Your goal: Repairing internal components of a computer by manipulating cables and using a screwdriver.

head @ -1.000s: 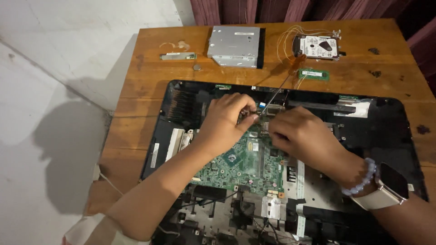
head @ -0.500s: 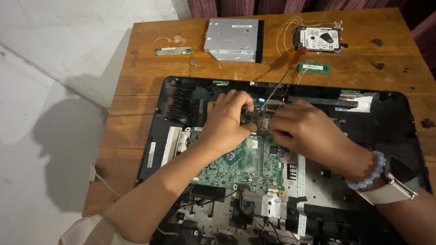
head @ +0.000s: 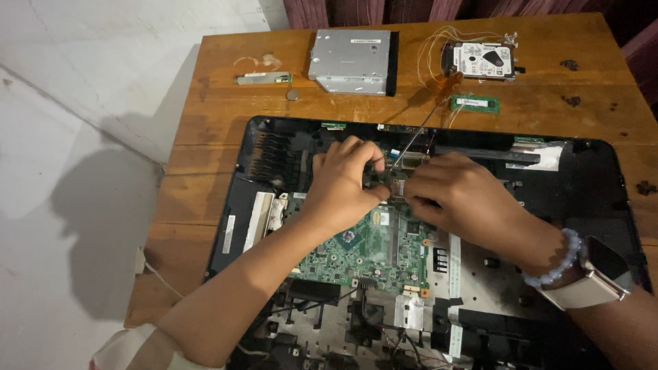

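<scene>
The fingers of the left hand [head: 343, 181] are curled and pinched over a small dark component [head: 384, 179] at the upper edge of the green printed circuit board [head: 370, 250]. The fingers of the right hand [head: 456, 195] are bent and pressed against the same spot from the other side; whether they grasp a part cannot be told. The two hands meet just above the board's centre.

The step in hand appears to be freeing or seating a small fitting at that edge. The next move would call for an even, light pull, since thin wires [head: 415, 140] run up from that spot.

The board lies inside the open black plastic computer casing [head: 589, 178]. Beyond the casing's far edge, on the brown wooden table [head: 205, 109], lie a grey metal optical drive [head: 353, 62], a silver hard disk [head: 483, 60] and a green memory module [head: 474, 104].
</scene>
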